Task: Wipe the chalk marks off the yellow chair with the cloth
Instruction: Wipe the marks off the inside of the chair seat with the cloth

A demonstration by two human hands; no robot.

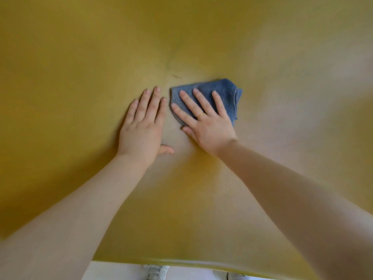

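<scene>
Yellow chair (80, 77) surface fills the head view. Blue cloth (226, 93), folded, lies at centre, pinned flat under the right hand (205, 122), fingers (201, 100) straight and spread. Left hand (143, 126) rests flat on the seat just left of it, fingers together, holding nothing. A faint dark mark (176, 76) lies just beyond the cloth's far-left corner; pale chalk haze spreads right. Judgement: right hand is nearer.

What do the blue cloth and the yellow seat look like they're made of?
The blue cloth looks like soft terry or microfibre: a nubbly, matte pile, folded in layers with a stitched edge. The yellow chair seems smooth plastic or painted board, with a faint sheen along its front rim; which one is unclear.
</scene>
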